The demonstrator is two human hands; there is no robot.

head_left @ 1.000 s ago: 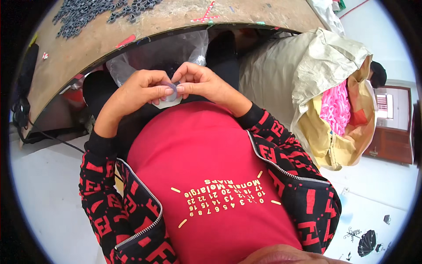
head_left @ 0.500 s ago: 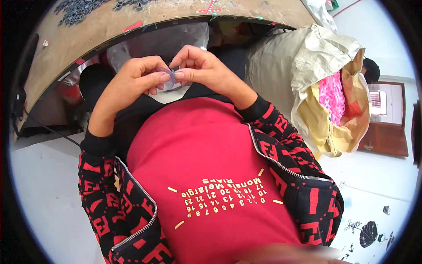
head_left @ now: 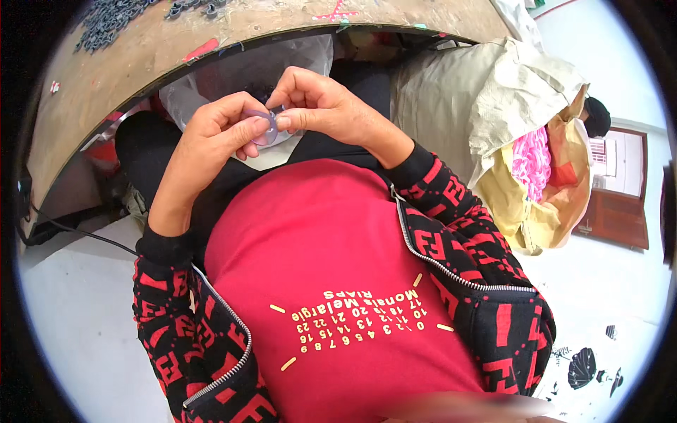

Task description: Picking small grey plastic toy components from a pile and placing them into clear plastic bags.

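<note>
Both my hands meet above my lap, just under the edge of a brown wooden table [head_left: 162, 49]. My left hand [head_left: 211, 137] pinches a small pale purple ring-shaped piece [head_left: 262, 118] between thumb and forefinger. My right hand [head_left: 321, 106] grips the same piece from the other side with its fingertips. Behind the hands a clear plastic bag [head_left: 240, 70] hangs under the table edge. My red top and black-and-red patterned sleeves fill the lower half of the view.
Several small dark grey parts [head_left: 116, 17] lie heaped on the tabletop at the far edge. To the right stands a beige sack [head_left: 486, 106] with yellow bags and pink stuff [head_left: 532, 162] in it. A black cable [head_left: 77, 233] runs over the pale floor at left.
My hands have stayed together on the small piece and sit slightly lower and nearer in the view; the fingers have shifted their hold on it a little.
</note>
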